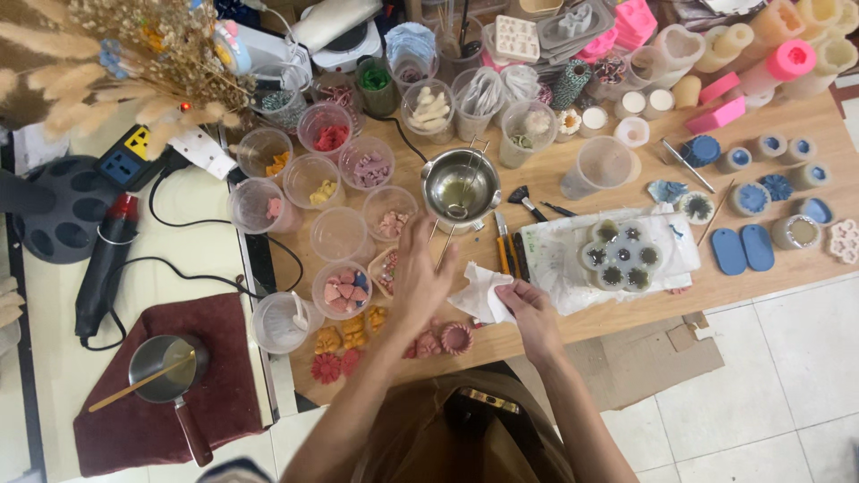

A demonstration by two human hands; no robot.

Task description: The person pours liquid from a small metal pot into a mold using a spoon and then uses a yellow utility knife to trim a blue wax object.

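right hand: seen at the near edge of the counter; its fingers are clenched on a crumpled white tissue, which is held just above the wood between the two hands.
left hand: raised over the counter just left of the tissue, fingers released and spread, nothing grasped; its fingertips point far, toward the metal pot.
near pieces: a pink ring-shaped wax piece is seen lying just near of the tissue, beside the left wrist; orange and red flower-shaped pieces are laid out to its left.
cups: a clear plastic cup of pink and blue pieces is placed left of the left hand; more clear cups with coloured bits are ranged farther and to the left.
mould: a translucent flower-shaped silicone mould is set on white paper to the right of the hands.
metal pot: a small steel melting pot is placed far of the left hand, near the middle of the counter.
blue pieces: two blue oval pieces are laid at the right, with round blue-centred pieces farther back.
left side: a saucepan with a wooden stick is rested on a dark red cloth; a black and red heat gun is laid farther back.
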